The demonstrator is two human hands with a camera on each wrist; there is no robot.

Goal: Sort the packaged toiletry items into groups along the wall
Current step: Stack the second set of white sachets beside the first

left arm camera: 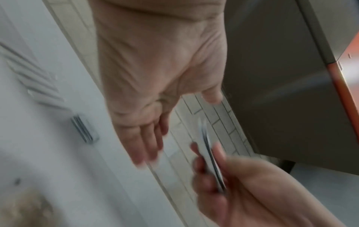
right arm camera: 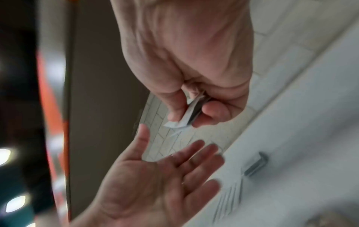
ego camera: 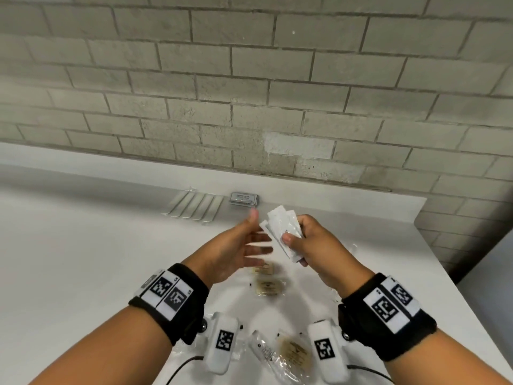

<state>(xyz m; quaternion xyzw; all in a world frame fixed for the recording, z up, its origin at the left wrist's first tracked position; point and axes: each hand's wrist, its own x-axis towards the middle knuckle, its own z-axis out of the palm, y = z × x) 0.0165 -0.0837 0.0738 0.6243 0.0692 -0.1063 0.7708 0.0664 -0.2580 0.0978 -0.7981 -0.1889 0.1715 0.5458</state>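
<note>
**Clerk:** Hands first. Your right hand (ego camera: 298,240), centre of the head view, pinches a fanned sheaf of thin white paper sachets (ego camera: 280,230) between thumb and curled fingers. Your left hand (ego camera: 236,251) is flat, palm up, fingers straight, holding nothing, just beside the sachets but not touching them.

**Checker:** Risk entry?

**Clerk:** Your pinch sits at the sachets' lower end and the upper ends splay apart. I judge that a sachet could slide out of the fan when you pass or square the sheaf, and drop among the unsorted tan-labelled clear packets (ego camera: 268,286) on the white counter (ego camera: 83,245) below your hands. You could also set the sheaf too near the small stack of grey labelled flat packets (ego camera: 244,199), upper centre by the grey brick wall (ego camera: 249,79), so the two groups blur together.

**Checker:** Condition of stock?

**Clerk:** Sachets: slim, flat, white, edges uneven, count unclear. Already along the wall: a row of long clear wrapped sticks (ego camera: 194,207), left of the grey stack. Bottom centre of the frame: one crinkled clear tube packet (ego camera: 266,354) and a round tan-labelled packet (ego camera: 294,352), both unsorted.
</note>
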